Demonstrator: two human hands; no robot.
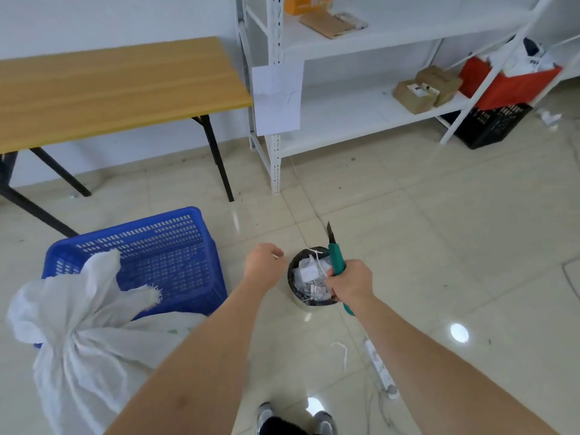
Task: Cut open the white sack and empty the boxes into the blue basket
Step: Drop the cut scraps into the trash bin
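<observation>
The white woven sack (pixel 84 337) stands at the lower left, tied near its top, leaning against the front of the blue basket (pixel 163 246), which looks empty. My right hand (pixel 350 282) grips a green utility knife (pixel 336 259) with its blade out and pointing up. My left hand (pixel 263 262) is closed, pinching a thin white string over a small black-lined bin (pixel 309 301). Both hands hover above that bin, right of the basket. No boxes from the sack are visible.
The bin holds white scraps. A wooden table (pixel 110 89) stands behind the basket. White shelving (pixel 361 89) with brown boxes fills the back right, a black crate (pixel 492 127) with a red bag beside it. A power strip (pixel 381 372) lies on the tiled floor.
</observation>
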